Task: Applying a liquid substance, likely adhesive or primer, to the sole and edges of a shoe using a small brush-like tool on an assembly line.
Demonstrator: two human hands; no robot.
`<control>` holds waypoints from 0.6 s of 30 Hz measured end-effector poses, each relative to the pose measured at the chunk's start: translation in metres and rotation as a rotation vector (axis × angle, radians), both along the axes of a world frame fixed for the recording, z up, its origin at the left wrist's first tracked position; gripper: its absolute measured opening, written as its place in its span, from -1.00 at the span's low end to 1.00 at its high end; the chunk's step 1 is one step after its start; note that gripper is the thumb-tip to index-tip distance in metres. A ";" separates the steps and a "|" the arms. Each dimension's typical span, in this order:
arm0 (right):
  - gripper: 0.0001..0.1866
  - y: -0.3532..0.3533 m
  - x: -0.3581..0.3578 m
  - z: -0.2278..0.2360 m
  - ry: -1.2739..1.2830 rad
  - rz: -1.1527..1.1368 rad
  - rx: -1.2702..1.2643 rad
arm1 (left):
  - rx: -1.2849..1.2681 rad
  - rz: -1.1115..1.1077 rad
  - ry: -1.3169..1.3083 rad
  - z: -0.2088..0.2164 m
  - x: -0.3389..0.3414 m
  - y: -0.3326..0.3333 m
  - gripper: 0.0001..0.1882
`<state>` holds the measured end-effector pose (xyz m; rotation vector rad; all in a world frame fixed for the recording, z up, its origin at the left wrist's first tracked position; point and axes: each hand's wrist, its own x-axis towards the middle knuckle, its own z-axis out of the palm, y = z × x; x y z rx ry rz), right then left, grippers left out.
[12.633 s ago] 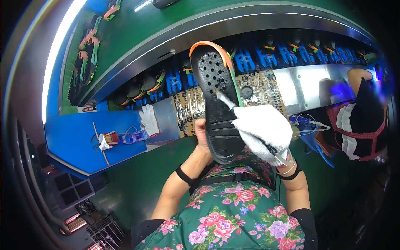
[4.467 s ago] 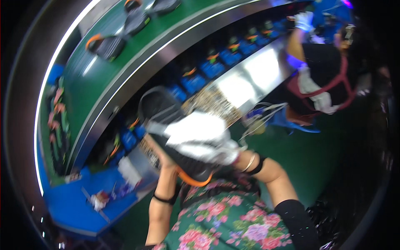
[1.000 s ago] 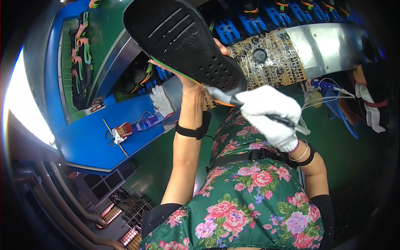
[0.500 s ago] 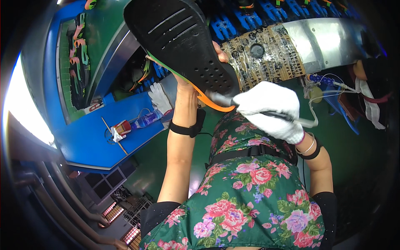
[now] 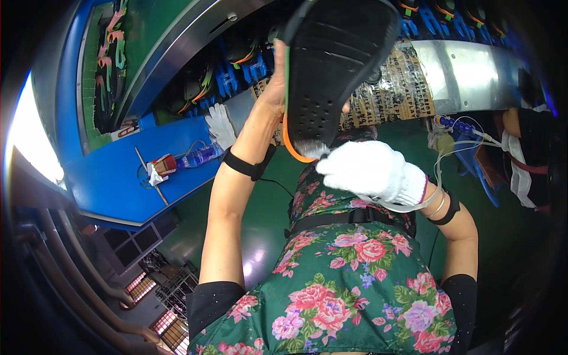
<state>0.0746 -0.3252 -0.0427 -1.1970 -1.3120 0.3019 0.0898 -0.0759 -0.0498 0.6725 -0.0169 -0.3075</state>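
We see strong glare from a bright strip left of the blue desk (image 5: 112,183). Fisheye distortion bends edges near the black rim; the metal panel (image 5: 473,77) shows soft reflections.

A blue bench (image 5: 112,177) carries a white glove (image 5: 220,123) and bottle (image 5: 198,157).

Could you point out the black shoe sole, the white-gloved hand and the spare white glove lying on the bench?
black shoe sole (image 5: 334,65), head view, on the middle of its grooved tread.
right hand (image 5: 370,173), head view, on the back of its white glove.
spare white glove (image 5: 220,123), head view, on its palm.
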 end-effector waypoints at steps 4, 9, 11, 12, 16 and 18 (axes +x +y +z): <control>-0.68 -0.001 0.035 0.030 -0.086 0.014 -0.026 | 0.307 -0.003 0.127 0.000 -0.003 0.006 0.12; -0.82 -0.008 0.037 0.033 0.255 0.103 -0.131 | 0.155 -0.024 0.318 0.002 -0.001 -0.012 0.21; -0.83 -0.015 0.038 0.039 0.455 -0.129 -0.168 | -0.063 -0.085 0.443 -0.008 -0.021 -0.010 0.13; -0.81 -0.017 0.039 0.041 0.530 -0.288 -0.162 | 0.088 0.050 0.474 -0.015 -0.029 -0.020 -0.14; -0.83 -0.018 0.055 0.052 0.165 -0.539 -0.172 | -0.268 0.106 0.242 -0.048 -0.070 -0.032 -0.49; -0.77 -0.020 0.061 0.059 -0.034 -0.443 -0.129 | -0.042 0.241 0.392 -0.024 -0.068 -0.053 -0.50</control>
